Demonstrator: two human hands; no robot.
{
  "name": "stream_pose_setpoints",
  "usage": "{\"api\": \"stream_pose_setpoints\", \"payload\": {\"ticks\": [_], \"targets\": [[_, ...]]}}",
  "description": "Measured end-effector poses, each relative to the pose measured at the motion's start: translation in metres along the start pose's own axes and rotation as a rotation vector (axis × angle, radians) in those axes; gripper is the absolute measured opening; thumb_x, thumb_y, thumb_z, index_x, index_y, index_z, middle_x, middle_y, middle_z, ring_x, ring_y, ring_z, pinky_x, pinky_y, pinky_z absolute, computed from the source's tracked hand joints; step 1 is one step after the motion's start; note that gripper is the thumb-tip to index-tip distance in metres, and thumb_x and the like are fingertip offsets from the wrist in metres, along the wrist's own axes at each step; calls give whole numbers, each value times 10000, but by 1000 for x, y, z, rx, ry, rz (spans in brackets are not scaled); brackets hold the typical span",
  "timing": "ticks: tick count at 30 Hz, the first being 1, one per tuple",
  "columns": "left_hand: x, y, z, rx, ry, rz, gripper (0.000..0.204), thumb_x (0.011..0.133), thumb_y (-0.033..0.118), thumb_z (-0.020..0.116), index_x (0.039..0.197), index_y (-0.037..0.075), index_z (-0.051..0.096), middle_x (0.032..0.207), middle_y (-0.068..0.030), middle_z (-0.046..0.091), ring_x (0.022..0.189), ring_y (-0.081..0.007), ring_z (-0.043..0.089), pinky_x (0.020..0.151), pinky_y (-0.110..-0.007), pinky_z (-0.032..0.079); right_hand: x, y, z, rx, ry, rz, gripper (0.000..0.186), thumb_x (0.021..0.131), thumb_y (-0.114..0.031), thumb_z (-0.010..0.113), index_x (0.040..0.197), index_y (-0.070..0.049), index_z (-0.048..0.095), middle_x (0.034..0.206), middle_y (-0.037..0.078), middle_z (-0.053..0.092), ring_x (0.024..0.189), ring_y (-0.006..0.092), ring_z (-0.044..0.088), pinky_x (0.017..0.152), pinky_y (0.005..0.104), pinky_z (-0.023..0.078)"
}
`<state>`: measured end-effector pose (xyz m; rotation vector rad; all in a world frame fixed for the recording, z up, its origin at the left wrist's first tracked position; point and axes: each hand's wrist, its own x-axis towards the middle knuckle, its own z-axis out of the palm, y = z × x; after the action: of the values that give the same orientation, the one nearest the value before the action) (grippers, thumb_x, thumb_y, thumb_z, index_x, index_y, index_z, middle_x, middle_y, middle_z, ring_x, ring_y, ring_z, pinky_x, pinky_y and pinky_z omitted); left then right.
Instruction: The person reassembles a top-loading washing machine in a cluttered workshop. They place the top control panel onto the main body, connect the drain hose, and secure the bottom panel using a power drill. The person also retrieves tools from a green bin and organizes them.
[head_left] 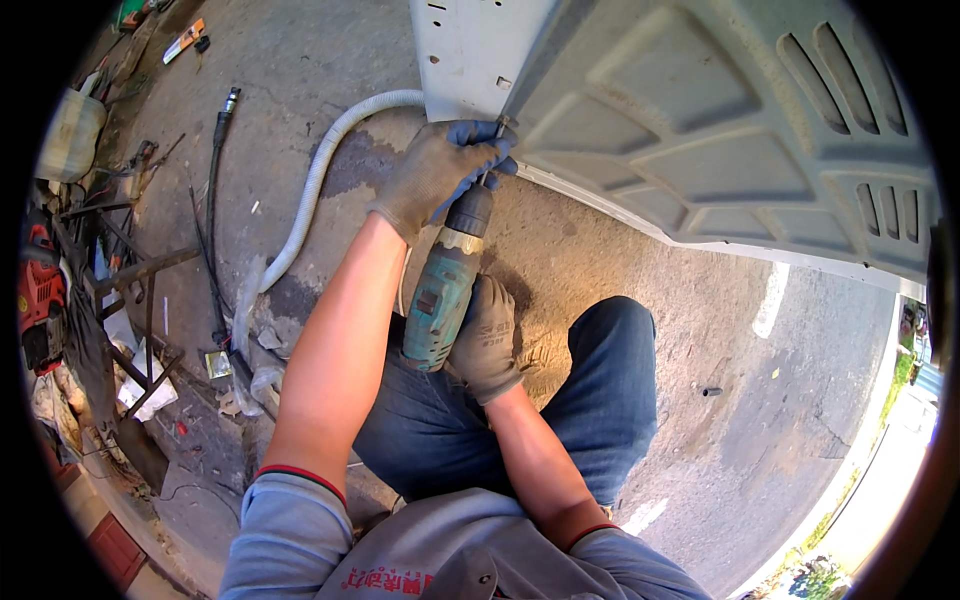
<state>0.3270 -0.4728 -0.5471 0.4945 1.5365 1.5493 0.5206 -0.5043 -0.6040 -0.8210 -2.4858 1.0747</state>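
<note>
A teal cordless drill (pixel 440 290) with a black chuck points away from me, up toward the lower corner of a grey metal panel (pixel 690 130). My gloved right hand (pixel 487 340) is wrapped around the drill's grip, which it mostly hides. At the front of the chuck, the blue-coated fingers of my gloved left hand (pixel 440 165) close around the thin drill bit (pixel 484 179). A small metal fastener (pixel 503 122) shows at those fingertips, against the panel's corner. Whether the bit sits in the fastener cannot be made out.
A white perforated metal post (pixel 470 60) stands beside the panel. On the concrete to the left lie a pale corrugated hose (pixel 318 175) and a black cable (pixel 218 170). Farther left are a metal frame (pixel 145 275), a red power tool (pixel 40 290) and a plastic jug (pixel 72 135).
</note>
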Motion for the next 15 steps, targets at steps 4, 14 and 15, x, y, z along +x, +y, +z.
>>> {"api": "stream_pose_setpoints", "payload": {"ticks": [4,14,15], "targets": [[1,4,3,22,-7,-6,274,905,44,570,1153,-67,607,1041,-130,674,873,-191,675,693,-282,547,1,2,0,-38,19,-20,488,725,-222,688,1102,39,518,1040,206,577,1011,381,550,906,470,398],[-1,2,-1,48,-21,-40,265,901,75,591,1134,-46,629,1004,-118,691,870,-188,679,728,-292,532,1,4,-1,-29,-21,13,487,720,-249,711,1075,27,524,1013,203,587,991,378,561,854,455,405],[-2,2,-1,65,-18,-41,261,898,85,601,1124,-41,637,998,-112,694,865,-183,679,728,-290,530,1,4,-1,-30,-23,17,486,718,-252,713,1071,24,525,1012,201,588,990,376,562,853,454,405]]}}
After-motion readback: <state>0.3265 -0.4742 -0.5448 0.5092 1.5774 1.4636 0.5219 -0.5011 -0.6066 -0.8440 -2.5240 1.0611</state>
